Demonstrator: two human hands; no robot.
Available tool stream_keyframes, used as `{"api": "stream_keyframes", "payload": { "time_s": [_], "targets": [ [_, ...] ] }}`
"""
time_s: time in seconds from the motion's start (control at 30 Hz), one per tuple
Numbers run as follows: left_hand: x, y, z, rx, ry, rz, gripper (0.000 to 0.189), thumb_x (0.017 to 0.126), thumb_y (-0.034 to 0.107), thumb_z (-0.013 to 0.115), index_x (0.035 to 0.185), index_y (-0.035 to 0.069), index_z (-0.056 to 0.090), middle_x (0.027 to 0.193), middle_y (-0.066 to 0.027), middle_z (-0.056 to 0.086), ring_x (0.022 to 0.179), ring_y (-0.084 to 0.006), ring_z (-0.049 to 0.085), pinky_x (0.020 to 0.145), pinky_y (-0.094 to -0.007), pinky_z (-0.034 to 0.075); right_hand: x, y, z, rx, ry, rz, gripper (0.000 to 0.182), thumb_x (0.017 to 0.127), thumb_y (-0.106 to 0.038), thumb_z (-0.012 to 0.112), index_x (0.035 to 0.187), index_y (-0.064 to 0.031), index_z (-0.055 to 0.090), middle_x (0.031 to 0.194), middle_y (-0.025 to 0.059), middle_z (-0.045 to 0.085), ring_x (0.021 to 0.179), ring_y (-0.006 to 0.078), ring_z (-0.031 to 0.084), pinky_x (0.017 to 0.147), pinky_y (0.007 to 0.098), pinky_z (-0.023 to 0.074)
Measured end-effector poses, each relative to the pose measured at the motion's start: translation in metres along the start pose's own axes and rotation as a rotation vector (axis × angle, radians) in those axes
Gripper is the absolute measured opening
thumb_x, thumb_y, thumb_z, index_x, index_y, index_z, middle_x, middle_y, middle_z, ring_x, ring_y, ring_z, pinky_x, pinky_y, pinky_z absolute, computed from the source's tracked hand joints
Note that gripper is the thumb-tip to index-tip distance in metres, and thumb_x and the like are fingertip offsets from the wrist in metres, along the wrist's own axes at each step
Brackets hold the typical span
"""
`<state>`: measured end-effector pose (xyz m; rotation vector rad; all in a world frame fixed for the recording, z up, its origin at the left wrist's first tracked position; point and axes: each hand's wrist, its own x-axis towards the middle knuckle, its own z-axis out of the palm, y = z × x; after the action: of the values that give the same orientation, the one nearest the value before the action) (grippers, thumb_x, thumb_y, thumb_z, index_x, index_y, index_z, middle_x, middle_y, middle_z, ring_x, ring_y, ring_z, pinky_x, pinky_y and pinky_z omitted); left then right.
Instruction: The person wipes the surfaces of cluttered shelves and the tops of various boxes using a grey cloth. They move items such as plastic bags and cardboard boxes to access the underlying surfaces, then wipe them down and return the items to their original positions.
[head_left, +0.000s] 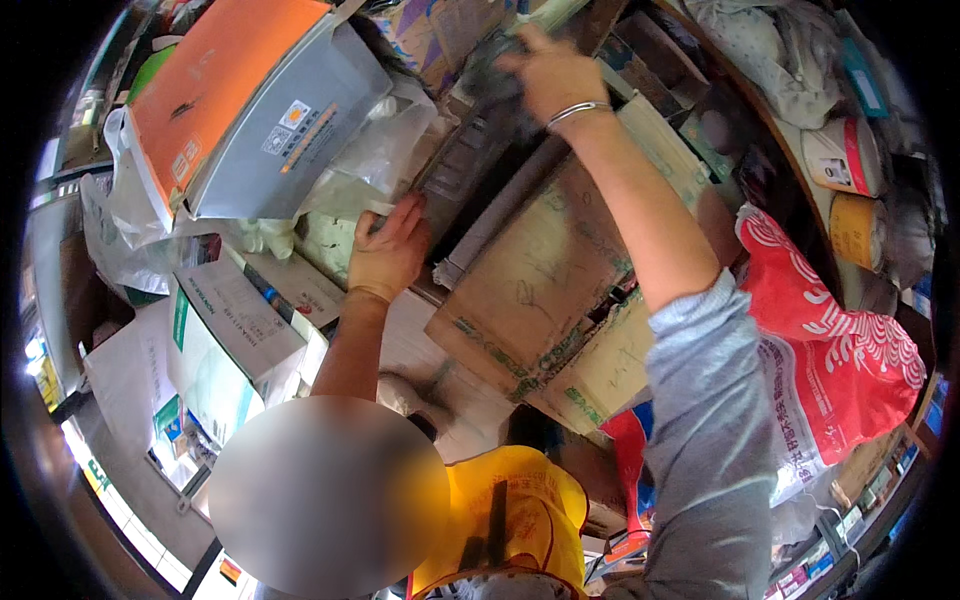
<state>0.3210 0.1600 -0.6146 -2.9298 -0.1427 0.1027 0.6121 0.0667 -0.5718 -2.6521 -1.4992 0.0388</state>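
Note:
My left hand (391, 251) is curled at the near end of a long dark case (457, 161) with recessed rectangles on its surface. A bit of something dark shows between its thumb and fingers. Farther off, my right hand (559, 82), with a silver bangle at the wrist, reaches over the case's far end. Its fingers are blurred, beside a dark grey object (491, 67) too smeared to name. Whether they grip it is unclear. A grey rolled or padded length (510, 210) lies alongside the case. Closer to me is a worn brown cardboard carton (532, 277).
An orange-and-grey box (292, 127) stands at upper left beside clear plastic bags (375, 161). White cartons (232, 322) are stacked on the left. A red printed bag (840, 360) sits at right, near rolls of tape (855, 232). My yellow vest (517, 517) shows below.

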Motion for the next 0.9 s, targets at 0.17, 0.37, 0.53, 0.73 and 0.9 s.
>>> {"api": "stream_keyframes", "payload": {
  "time_s": [0.17,0.37,0.53,0.73,0.9],
  "targets": [
    [0.0,0.0,0.002,-0.07,0.007,-0.025,0.021,0.083,0.027,0.06,0.101,0.02,0.066,0.133,0.0058,0.05,0.131,-0.0098,0.033,0.093,-0.0437,0.027,-0.014,0.044,0.024,0.451,-0.2,0.02,0.049,0.079,-0.011,0.054,0.124,-0.0281,0.061,0.136,0.0122,0.046,0.11,0.0325,0.058,0.091,0.041,0.0494],
    [0.001,-0.001,0.006,-0.073,-0.106,-0.029,0.021,0.087,0.032,0.056,0.099,0.019,0.067,0.133,0.0045,0.05,0.132,-0.011,0.032,0.093,-0.0438,0.028,0.064,0.099,-0.012,0.575,0.4,0.496,0.033,0.084,-0.013,0.05,0.113,-0.0151,0.067,0.119,0.015,0.061,0.107,0.0342,0.061,0.088,0.0398,0.0506],
    [0.003,0.0,0.002,-0.027,-0.03,-0.02,0.022,0.087,0.035,0.055,0.097,0.019,0.068,0.131,0.0049,0.053,0.132,-0.0104,0.033,0.093,-0.043,0.029,0.113,0.073,-0.012,0.357,0.174,0.871,0.04,0.095,-0.012,0.041,0.134,-0.005,0.037,0.108,0.0255,0.057,0.08,0.0351,0.063,0.066,0.0398,0.0534],
    [-0.002,0.002,0.008,-0.052,-0.006,-0.04,0.023,0.087,0.036,0.055,0.095,0.019,0.068,0.13,0.0055,0.052,0.131,-0.0098,0.033,0.094,-0.0449,0.028,0.104,0.075,-0.006,-0.302,0.051,0.246,0.022,0.079,-0.012,0.057,0.094,-0.0077,0.072,0.105,0.0177,0.067,0.093,0.0307,0.067,0.076,0.0409,0.0544],
    [-0.005,-0.002,0.006,-0.079,0.015,-0.04,0.023,0.088,0.037,0.055,0.094,0.019,0.068,0.129,0.0044,0.053,0.131,-0.0106,0.033,0.095,-0.0457,0.026,0.035,0.007,-0.01,-0.088,-0.16,-0.141,0.032,0.076,-0.012,0.058,0.105,-0.0185,0.068,0.114,0.013,0.055,0.093,0.0309,0.064,0.076,0.0415,0.054]
  ]
}}
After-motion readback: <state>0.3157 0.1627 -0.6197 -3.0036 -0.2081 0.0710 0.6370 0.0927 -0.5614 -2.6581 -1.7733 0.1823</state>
